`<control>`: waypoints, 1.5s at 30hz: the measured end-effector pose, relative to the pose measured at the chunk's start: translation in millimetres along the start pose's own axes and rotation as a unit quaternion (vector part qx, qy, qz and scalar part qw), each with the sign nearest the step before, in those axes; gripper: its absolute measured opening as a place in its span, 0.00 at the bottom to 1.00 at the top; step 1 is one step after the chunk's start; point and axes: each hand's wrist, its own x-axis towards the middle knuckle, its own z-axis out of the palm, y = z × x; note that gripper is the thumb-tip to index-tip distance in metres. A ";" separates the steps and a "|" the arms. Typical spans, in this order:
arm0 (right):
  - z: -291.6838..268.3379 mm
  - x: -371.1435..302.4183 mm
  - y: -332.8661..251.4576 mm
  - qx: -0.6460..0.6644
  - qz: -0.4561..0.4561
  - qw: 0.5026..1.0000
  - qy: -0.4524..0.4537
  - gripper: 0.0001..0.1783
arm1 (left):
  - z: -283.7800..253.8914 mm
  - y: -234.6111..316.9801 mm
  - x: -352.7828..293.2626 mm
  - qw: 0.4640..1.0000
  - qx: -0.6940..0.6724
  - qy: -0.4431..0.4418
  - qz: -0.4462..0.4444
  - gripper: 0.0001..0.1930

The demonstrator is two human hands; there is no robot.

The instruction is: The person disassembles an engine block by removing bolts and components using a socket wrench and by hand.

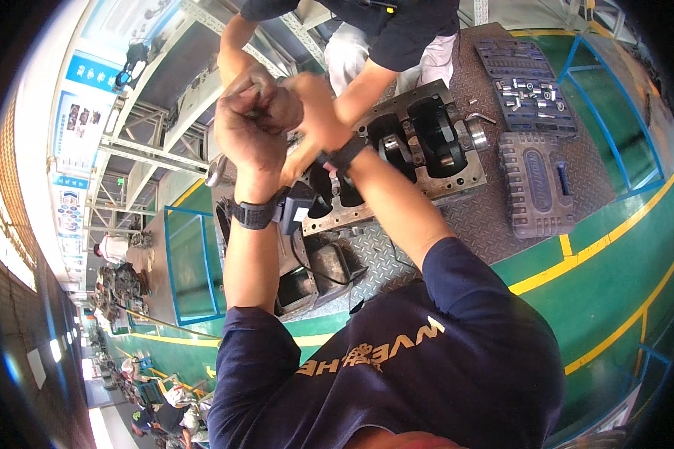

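Note:
My left hand [251, 127] is raised in a closed fist with grimy fingers, above the left end of an engine block [472, 176]. What the fist holds, if anything, is hidden. Close against its right side is my right hand [318, 112], its fingers smeared by motion. Both my wrists wear black bands. Beside my left wrist shows the shiny rounded end of a metal tool [216, 171]; I cannot tell who holds it. A co-worker's forearm [367, 91] reaches in from the far side and passes behind my right hand. Inside the block, the crankshaft [393, 146] is partly visible.
The block lies on a steel tread-plate bench [397, 258]. To the right are an opened socket set [532, 101] and its grey case lid [535, 183]. A metal pan [333, 266] and black cable sit near me. Opposite stands the co-worker [397, 34].

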 end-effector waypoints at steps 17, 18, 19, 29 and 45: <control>-46.2 -79.9 -82.5 -0.012 0.163 0.985 -0.048 0.11 | -39.5 4.3 9.4 0.996 -0.007 0.084 0.030 0.14; -51.4 -84.6 -90.7 0.007 0.169 0.984 -0.048 0.10 | -36.6 3.1 4.5 0.998 -0.015 0.046 0.038 0.14; -54.1 -89.6 -96.8 -0.003 0.189 0.980 -0.061 0.09 | -32.5 2.0 -0.2 0.999 -0.024 0.007 0.045 0.14; -54.8 -157.6 -145.6 0.026 0.056 0.994 -0.095 0.28 | 72.6 22.4 -118.4 0.985 0.140 0.070 0.077 0.21; -181.6 -357.9 -296.4 -0.058 0.310 0.894 -0.319 0.22 | 38.2 9.1 -431.9 0.958 0.160 0.223 -0.086 0.15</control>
